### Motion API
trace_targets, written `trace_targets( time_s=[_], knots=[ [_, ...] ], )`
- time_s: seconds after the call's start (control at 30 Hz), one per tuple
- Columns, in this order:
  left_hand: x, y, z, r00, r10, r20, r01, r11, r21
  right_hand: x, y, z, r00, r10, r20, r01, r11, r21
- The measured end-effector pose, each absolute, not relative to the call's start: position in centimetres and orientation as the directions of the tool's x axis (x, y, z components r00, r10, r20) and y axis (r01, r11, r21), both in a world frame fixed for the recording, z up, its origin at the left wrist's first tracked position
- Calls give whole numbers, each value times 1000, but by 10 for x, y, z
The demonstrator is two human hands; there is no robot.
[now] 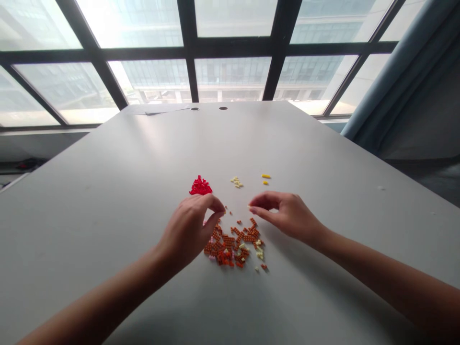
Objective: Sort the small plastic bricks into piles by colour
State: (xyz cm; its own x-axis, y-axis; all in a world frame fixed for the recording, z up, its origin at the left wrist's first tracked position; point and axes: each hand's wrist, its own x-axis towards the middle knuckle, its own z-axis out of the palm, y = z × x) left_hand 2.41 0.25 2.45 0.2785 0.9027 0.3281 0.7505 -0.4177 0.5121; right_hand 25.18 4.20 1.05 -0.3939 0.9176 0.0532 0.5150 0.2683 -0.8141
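Observation:
My left hand [192,223] is closed in a pinch over the left side of a mixed pile of small building bricks [224,241], mostly brown with some orange, pink and cream ones. A tiny pale speck, seemingly a cream brick, shows between its thumb and forefinger. Across from it, my right hand [287,214] pinches a tiny cream brick [249,206] just above the table. Between the hands lie a few loose brown bricks [239,222]. Part of the pile is hidden behind my left hand.
Beyond the hands sit a heap of red bricks [200,185], a small group of cream bricks [236,182] and two yellow pieces [266,176]. The white table [172,148] reaches back to large windows. A blue-grey curtain [388,91] hangs at the right.

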Motion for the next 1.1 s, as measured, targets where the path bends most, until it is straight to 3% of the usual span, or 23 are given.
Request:
trace_targets(
  time_s=[0.13,0.2,0.3,0.47,0.77,1.1],
  knots=[
    [36,36,25,298,882,364,864,-412,290,235,79,7,-355,886,297,631,462,-623],
    [44,54,23,300,871,390,912,-382,152,229,96,3,-346,874,340,678,484,-553],
    [52,77,17,291,865,409,933,-351,79,225,109,-3,-353,852,387,713,512,-478],
    [47,85,13,279,866,414,907,-379,181,235,92,3,-387,803,454,683,580,-444],
    [21,2,23,500,782,372,720,-614,323,263,23,26,-703,698,136,478,605,-637],
    [37,-33,10,526,803,281,719,-596,358,261,-2,11,-704,676,216,505,691,-518]
  ],
)
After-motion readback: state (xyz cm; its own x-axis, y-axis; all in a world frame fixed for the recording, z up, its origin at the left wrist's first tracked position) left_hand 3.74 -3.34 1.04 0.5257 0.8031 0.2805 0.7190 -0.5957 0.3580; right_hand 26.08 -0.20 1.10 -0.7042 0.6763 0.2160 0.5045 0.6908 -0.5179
